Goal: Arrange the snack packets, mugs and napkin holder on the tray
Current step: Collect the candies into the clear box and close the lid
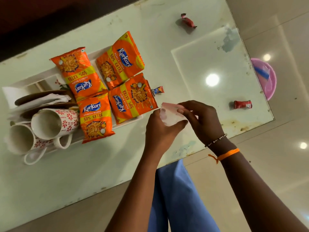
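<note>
We recorded both hands together above the near right of the tray [127, 122], pinched on one small, pale, translucent wrapper [170, 115]; what it was we could not tell. The left hand [160, 129] gripped it from below with thumb and fingers, and the right hand [200, 118] closed on its top edge from the right. Neither hand was free. The tray lay to the left of the hands, its long axis running from near left to far right. On it we counted four orange snack packets [132, 97] lying flat and overlapping at their edges, filling the right half. Two patterned mugs [55, 121] lay tipped on their sides at the near-left end, mouths toward the camera, just beside the napkin holder [43, 97] with its napkins. Off the tray, a small sachet [158, 90] sat just right of the packets, a red sachet [242, 104] well to the right, and a red wrapped sweet [189, 20] at the far right. We judged the left hand nearer the tray, so any placement would go leftward from it, and the mugs probably needed standing up.
</note>
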Action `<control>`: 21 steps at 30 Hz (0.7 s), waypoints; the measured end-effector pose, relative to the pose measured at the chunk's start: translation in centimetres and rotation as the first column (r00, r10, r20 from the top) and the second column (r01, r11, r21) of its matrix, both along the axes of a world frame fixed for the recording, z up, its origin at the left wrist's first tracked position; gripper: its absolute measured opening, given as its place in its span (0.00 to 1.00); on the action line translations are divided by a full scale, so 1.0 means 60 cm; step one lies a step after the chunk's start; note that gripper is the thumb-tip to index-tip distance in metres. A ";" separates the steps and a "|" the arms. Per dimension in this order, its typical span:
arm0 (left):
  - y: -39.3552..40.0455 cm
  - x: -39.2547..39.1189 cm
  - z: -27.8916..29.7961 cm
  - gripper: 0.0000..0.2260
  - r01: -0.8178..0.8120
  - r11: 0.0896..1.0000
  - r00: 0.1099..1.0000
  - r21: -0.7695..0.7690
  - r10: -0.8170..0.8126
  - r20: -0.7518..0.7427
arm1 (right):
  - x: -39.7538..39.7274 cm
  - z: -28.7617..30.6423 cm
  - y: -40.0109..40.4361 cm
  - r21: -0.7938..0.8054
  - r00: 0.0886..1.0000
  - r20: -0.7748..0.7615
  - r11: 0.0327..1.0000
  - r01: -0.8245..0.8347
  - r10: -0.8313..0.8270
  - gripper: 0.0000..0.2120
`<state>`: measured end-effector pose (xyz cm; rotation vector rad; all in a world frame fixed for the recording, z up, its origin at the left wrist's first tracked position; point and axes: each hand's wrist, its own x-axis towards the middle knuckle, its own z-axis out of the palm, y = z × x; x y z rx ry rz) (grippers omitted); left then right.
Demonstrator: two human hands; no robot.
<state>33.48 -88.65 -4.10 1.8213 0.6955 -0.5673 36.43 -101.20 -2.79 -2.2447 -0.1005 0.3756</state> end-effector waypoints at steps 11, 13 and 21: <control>0.056 -0.088 0.002 0.35 0.088 0.992 0.996 -0.093 -0.089 -0.011 | 0.051 -0.091 -0.012 -0.149 0.941 -0.139 0.946 0.287 -0.308 0.10; 0.067 -0.098 0.005 0.34 0.069 0.994 0.998 -0.085 -0.069 0.000 | 0.067 -0.103 -0.010 -0.239 0.936 -0.134 0.927 0.289 -0.327 0.08; 0.088 -0.085 0.014 0.36 0.050 0.998 0.996 -0.047 -0.046 0.082 | 0.118 -0.110 0.083 -0.336 0.963 -0.080 0.902 -0.270 0.258 0.18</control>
